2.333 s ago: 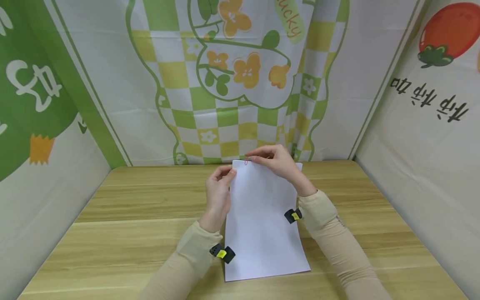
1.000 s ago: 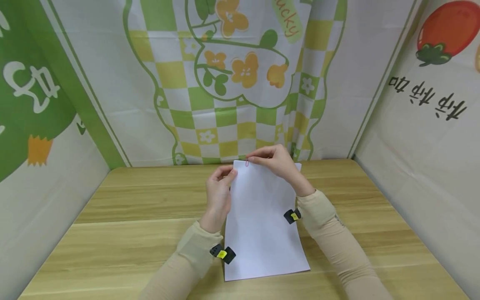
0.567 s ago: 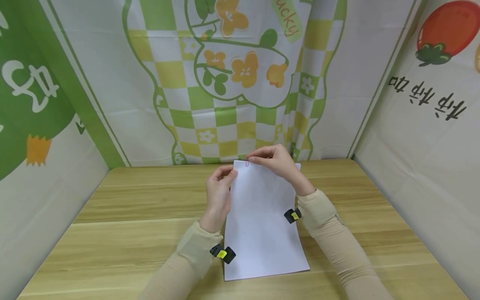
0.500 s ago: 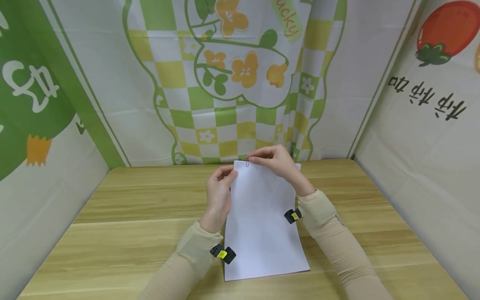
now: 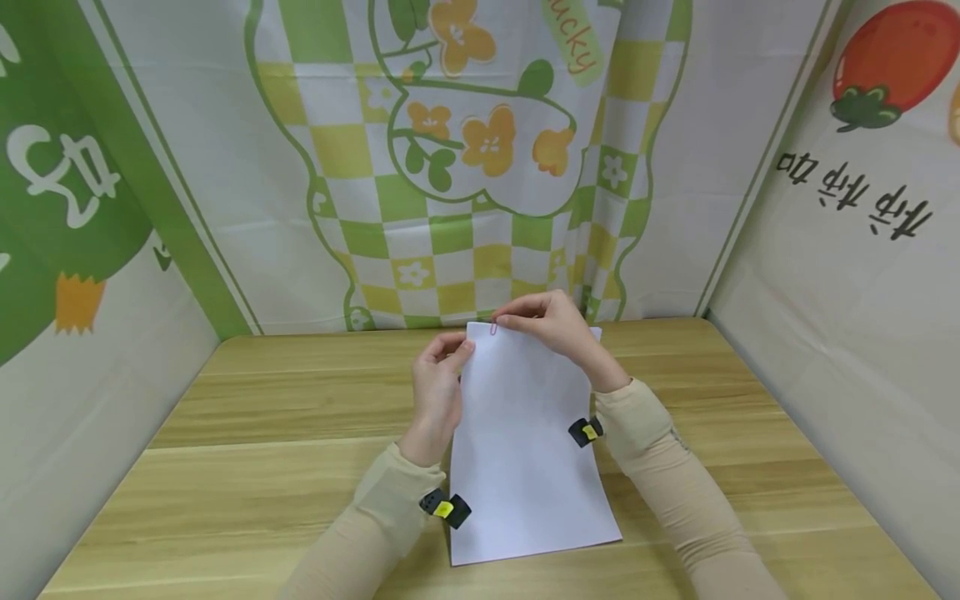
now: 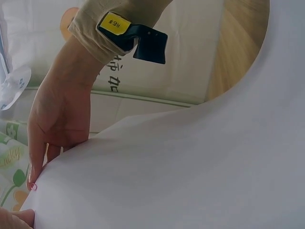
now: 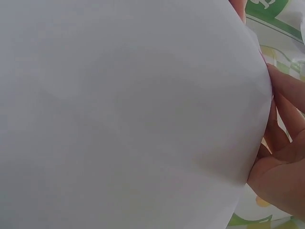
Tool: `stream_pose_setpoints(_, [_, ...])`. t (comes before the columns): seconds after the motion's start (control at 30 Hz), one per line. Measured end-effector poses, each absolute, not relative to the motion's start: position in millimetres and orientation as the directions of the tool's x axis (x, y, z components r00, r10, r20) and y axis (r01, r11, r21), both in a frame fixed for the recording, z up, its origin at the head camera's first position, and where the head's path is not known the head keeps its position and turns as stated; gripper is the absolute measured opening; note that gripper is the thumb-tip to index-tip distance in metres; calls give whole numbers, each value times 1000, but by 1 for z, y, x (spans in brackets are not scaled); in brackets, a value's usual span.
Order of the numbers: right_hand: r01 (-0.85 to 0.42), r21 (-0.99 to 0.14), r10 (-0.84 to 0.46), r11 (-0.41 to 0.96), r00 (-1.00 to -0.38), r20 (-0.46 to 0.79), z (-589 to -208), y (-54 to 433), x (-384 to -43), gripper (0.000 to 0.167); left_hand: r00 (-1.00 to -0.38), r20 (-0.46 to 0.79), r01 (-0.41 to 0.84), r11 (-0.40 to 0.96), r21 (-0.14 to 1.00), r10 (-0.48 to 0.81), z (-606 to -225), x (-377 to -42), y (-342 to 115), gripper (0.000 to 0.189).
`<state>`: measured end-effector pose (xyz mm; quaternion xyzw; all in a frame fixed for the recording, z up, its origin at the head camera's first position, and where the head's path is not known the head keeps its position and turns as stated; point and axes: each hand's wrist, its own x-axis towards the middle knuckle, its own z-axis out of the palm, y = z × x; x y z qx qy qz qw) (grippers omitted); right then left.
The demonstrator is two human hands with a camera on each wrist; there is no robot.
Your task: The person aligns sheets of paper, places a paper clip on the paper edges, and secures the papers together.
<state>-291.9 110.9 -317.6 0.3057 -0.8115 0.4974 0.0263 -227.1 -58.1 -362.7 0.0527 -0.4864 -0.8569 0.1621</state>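
Note:
White paper (image 5: 525, 450) stands raised at its far end, its near edge lower by the table's front; whether it is one sheet or several I cannot tell. My left hand (image 5: 435, 392) pinches its upper left edge, thumb on the near face. A small pink paper clip (image 5: 493, 328) straddles the top edge close to that corner. Thumb and forefinger of my right hand (image 5: 557, 327) pinch the clip's upper end. In the left wrist view, the clip (image 6: 34, 187) shows at the fingertips of the right hand (image 6: 62, 114). The right wrist view shows mostly paper (image 7: 133, 114), with the clip barely visible.
A wooden table (image 5: 300, 467) lies under the paper. Behind it hangs a green and yellow checked curtain (image 5: 457, 242). Printed white cloth walls (image 5: 840, 333) close off both sides. Each wrist bears a cuff with a black and yellow mount (image 5: 446, 507).
Compared with the earliest frame, the paper clip sits slightly further down over the paper's top edge. Both hands keep nearly the same place and hold, and the view shifts a little.

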Motion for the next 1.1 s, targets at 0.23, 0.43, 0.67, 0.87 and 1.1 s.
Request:
stream_pose_setpoints(0.23, [-519,-795,-479,313,-809,340,-319,111,-291,17,-941,69,228,-471,852,-331,-364,-228,-58,19])
stream_pose_setpoints(0.43, [-529,-793,-483,301,-802,352,-320,111,-290,18,-940,75,235,-472,850,-332,-367,-228,-59,20])
stream_pose_setpoints(0.67, [-556,-768,-477,318,-794,378,-321,110,-289,15,-941,76,234,-472,850,-331,-366,-228,-59,20])
stream_pose_setpoints(0.87, [-571,-753,-474,326,-788,392,-319,109,-288,14,-941,71,232,-475,849,-332,-364,-228,-60,21])
stream_pose_setpoints(1.1, [-552,-759,-470,344,-801,370,-319,107,-288,15,-941,77,236,-479,845,-328,-364,-227,-60,20])
